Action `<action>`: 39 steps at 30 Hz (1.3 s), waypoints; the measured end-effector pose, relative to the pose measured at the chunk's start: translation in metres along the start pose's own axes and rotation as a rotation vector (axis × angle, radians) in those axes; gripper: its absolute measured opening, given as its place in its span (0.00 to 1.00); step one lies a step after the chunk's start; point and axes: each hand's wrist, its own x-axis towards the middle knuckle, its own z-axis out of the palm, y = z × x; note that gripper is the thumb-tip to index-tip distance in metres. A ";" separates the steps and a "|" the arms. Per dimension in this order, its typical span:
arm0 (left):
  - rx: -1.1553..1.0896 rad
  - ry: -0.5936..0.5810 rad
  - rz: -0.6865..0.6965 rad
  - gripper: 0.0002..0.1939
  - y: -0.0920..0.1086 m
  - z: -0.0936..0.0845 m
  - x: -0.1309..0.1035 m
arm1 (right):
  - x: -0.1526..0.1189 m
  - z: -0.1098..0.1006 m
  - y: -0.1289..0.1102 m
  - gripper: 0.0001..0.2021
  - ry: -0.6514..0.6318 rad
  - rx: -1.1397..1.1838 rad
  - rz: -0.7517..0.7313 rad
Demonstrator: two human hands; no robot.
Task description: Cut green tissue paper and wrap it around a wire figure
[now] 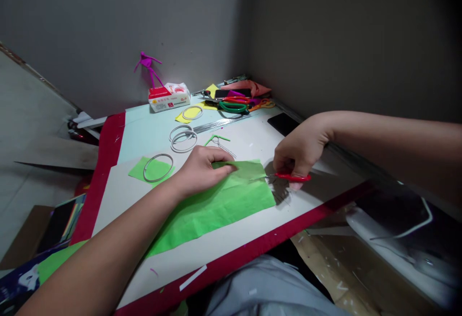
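Observation:
A sheet of green paper (216, 215) lies across the table, its upper edge pinched between the thumb and fingers of my left hand (204, 169). My right hand (298, 154) grips red-handled scissors (293, 177) at the sheet's right edge, and their blades point left over the paper. Under the near side of my left hand, part of the sheet is hidden by my forearm. Beyond my left hand are a small green wire piece (216, 138) and thin wires. A ring (158, 167) rests on a smaller green piece (139, 170) to the left.
More rings (184, 141) lie beyond my left hand. At the back, a tissue box (169, 100) stands by a purple figure (146, 63), with green-handled scissors (234, 107) and yellow paper (183, 116) nearby. A dark phone-like object (282, 124) lies beyond my right hand. Red trim (252, 253) borders the table's front.

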 end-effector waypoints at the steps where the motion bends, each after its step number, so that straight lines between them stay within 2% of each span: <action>1: 0.002 0.002 -0.002 0.04 0.000 0.000 0.000 | 0.000 0.000 0.000 0.27 0.001 -0.001 -0.002; 19: 0.003 -0.006 -0.003 0.05 -0.001 -0.001 0.001 | 0.000 0.004 0.000 0.29 0.034 -0.016 0.021; 28: 0.000 -0.011 -0.012 0.04 0.000 -0.001 0.001 | 0.000 0.005 0.003 0.22 0.055 0.003 0.050; 39: -0.014 -0.019 -0.015 0.07 0.002 -0.001 0.002 | 0.005 0.002 -0.005 0.29 0.019 -0.044 0.040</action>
